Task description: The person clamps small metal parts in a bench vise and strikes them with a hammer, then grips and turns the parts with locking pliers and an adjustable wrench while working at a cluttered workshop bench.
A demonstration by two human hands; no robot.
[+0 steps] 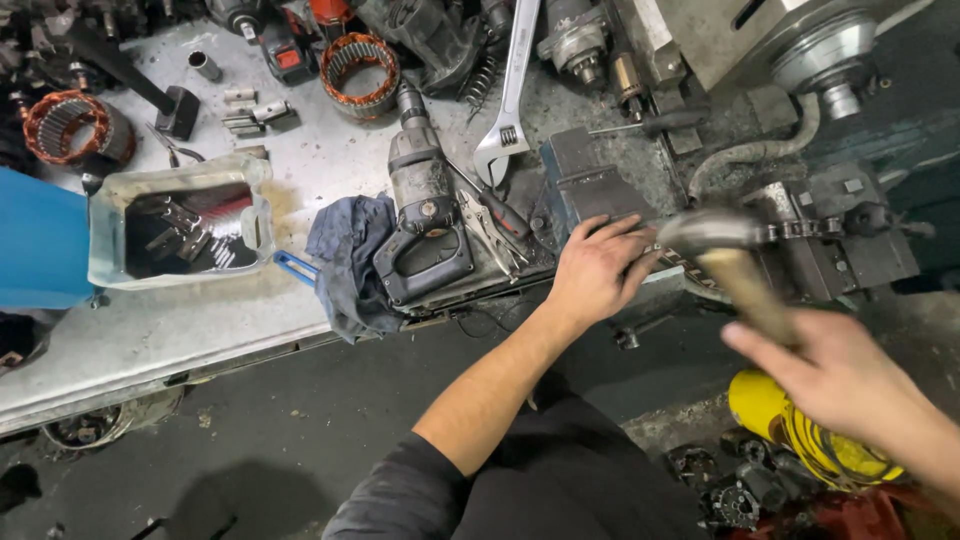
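No packages, labels, signs or screens visible.

Light falls from overhead, bright and cool on the pale metal bench top point(300, 170), which gleams almost white near the middle. The floor point(250, 440) below lies dim, and the far corners sink into near black — detail is lost there. The hammer point(730, 250) and the right hand point(840, 380) are smeared by motion blur; the left hand point(595, 270) stays sharp. Wide-lens bending shows at the edges — the bench rim curves.
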